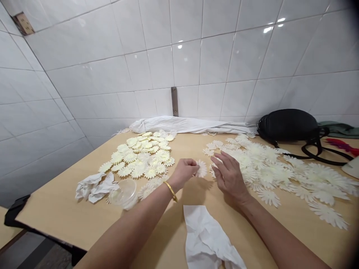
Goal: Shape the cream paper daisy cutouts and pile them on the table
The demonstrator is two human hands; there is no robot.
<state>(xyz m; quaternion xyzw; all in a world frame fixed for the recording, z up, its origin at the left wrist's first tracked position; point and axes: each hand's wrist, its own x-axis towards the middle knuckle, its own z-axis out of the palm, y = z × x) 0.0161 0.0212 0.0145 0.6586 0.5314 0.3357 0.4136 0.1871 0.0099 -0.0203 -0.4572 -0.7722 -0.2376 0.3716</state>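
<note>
My left hand [185, 171], with a gold bangle at the wrist, pinches a white flower cutout [201, 169] at its edge, a little above the table. Beside it my right hand [230, 176] has its fingers spread, close to a small cutout at the near side of a loose pile of white flower cutouts [263, 168]. Whether its fingertips touch that cutout I cannot tell. Left of my hands lies a heap of pale yellow layered flowers [143, 155]. A crumpled white paper [209, 237] rests between my forearms.
A clear plastic tub [125, 192] and more crumpled paper [97, 186] lie at the left. White cloth [182, 125] runs along the tiled wall. At the back right sit a black bag [288, 125] with its strap and a red item [340, 145]. The table edge falls away at the left.
</note>
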